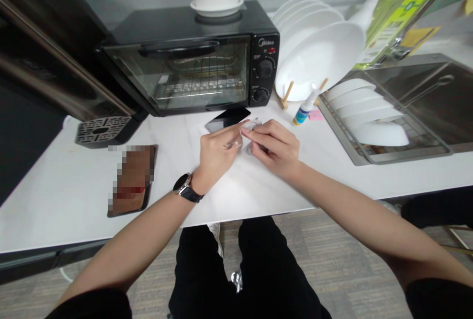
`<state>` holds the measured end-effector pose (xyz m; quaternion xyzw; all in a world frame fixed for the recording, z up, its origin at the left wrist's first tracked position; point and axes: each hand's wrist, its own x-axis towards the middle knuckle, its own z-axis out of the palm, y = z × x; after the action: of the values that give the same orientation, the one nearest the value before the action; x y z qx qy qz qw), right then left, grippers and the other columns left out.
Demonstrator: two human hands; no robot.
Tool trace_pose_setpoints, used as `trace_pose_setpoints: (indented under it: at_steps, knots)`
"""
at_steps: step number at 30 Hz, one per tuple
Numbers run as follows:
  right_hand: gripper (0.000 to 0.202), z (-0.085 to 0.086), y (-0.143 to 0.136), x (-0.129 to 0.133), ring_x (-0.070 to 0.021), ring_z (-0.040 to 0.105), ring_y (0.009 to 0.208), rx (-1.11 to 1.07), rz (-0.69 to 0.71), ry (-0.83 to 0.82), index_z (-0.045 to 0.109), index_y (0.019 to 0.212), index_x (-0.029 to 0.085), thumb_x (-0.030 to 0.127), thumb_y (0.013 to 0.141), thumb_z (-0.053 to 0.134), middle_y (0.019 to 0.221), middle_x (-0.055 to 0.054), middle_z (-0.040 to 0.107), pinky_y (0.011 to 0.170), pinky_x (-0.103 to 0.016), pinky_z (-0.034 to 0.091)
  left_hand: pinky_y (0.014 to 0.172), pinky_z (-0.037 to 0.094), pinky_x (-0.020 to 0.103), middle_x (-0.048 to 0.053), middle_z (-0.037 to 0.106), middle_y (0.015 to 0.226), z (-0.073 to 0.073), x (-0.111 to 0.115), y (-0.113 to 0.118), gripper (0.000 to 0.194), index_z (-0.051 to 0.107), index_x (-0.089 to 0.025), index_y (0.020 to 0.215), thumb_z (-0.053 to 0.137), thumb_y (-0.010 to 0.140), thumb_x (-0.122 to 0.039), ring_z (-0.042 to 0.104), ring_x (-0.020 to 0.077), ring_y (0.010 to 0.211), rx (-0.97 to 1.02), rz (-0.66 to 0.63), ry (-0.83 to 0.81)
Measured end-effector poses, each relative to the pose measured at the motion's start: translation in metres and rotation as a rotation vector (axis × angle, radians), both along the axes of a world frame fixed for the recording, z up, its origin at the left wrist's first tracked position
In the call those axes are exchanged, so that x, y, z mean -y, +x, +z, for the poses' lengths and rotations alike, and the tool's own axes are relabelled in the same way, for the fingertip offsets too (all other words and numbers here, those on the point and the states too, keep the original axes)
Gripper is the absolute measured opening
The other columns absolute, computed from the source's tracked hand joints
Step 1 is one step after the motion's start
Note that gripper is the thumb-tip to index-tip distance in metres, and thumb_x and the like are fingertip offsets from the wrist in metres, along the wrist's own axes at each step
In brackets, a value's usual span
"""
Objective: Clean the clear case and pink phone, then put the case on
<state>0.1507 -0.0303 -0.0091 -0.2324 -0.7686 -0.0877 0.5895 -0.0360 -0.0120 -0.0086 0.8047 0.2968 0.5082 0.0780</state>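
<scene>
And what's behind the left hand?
A dark flat object on the counter, toaster oven beyond. The left hand covers part of its near side; counter beneath is hidden.

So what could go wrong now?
The small see-through item might slip, since the left hand and right hand hold it only with the fingers. The narrow spray bottle beside the right hand could tip if bumped. And the smartphone lies near the counter's front edge by the left forearm, so a nudge might push it off.
</scene>
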Motion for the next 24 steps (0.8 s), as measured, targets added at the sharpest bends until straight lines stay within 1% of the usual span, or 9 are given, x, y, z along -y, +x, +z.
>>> trace_pose_setpoints:
  at_steps: [2,5,14,16,18,21,24]
  knots:
    - [0.043,0.000,0.003,-0.001,-0.0152,0.069,0.084,-0.053,-0.065,-0.045,0.071,0.137,0.027,0.010,0.099,0.063,0.095,-0.003,0.074,0.070,-0.030,0.060,0.089,0.066,0.025,0.006,0.084,0.116,-0.001,-0.001,0.000,0.023,0.084,-0.019,0.110,0.068,0.096,-0.010,0.082,0.0182,0.097,-0.001,0.020,0.011]
    - [0.041,0.000,0.006,-0.002,-0.0142,0.069,0.082,-0.096,-0.111,-0.100,0.073,0.135,0.028,0.011,0.100,0.063,0.096,-0.003,0.074,0.068,-0.028,0.059,0.089,0.066,0.025,0.007,0.084,0.114,-0.002,-0.002,0.000,0.022,0.084,-0.018,0.113,0.068,0.098,-0.015,0.082,0.0182,0.094,0.014,0.043,0.020]
    - [0.040,-0.003,0.003,0.001,-0.0139,0.069,0.079,-0.123,-0.118,-0.144,0.074,0.135,0.031,0.014,0.100,0.062,0.097,-0.003,0.075,0.067,-0.029,0.060,0.090,0.066,0.025,0.006,0.084,0.115,0.000,-0.002,0.001,0.022,0.083,-0.017,0.112,0.069,0.097,-0.013,0.082,0.0182,0.097,0.004,0.031,0.021]
    - [0.043,-0.003,0.002,0.002,-0.0147,0.070,0.080,-0.090,-0.095,-0.119,0.072,0.138,0.031,0.014,0.100,0.062,0.097,-0.003,0.075,0.067,-0.029,0.060,0.090,0.065,0.024,0.006,0.084,0.115,0.000,-0.001,0.001,0.023,0.083,-0.018,0.111,0.068,0.096,-0.009,0.082,0.0182,0.098,-0.014,0.017,0.010]
    - [0.047,-0.002,0.000,0.004,-0.0155,0.071,0.081,-0.036,-0.031,-0.075,0.068,0.142,0.030,0.012,0.099,0.063,0.096,-0.003,0.075,0.068,-0.030,0.061,0.091,0.066,0.025,0.004,0.083,0.117,0.000,0.000,0.000,0.029,0.083,-0.019,0.113,0.067,0.093,-0.004,0.082,0.0184,0.100,-0.031,0.006,-0.014]
    - [0.052,0.002,-0.003,0.007,-0.0162,0.070,0.081,0.021,0.075,-0.031,0.064,0.146,0.027,0.010,0.098,0.064,0.094,-0.003,0.075,0.071,-0.031,0.063,0.095,0.067,0.030,0.001,0.081,0.123,0.000,0.003,-0.001,0.039,0.081,-0.023,0.120,0.065,0.092,-0.001,0.082,0.0188,0.106,-0.040,0.004,-0.048]
    - [0.054,0.004,-0.005,0.008,-0.0166,0.070,0.082,0.038,0.114,-0.027,0.062,0.148,0.026,0.009,0.098,0.064,0.093,-0.004,0.075,0.072,-0.032,0.063,0.100,0.067,0.033,0.000,0.080,0.126,0.002,0.006,-0.002,0.044,0.080,-0.024,0.124,0.064,0.090,0.000,0.081,0.0193,0.109,-0.058,-0.004,-0.067]
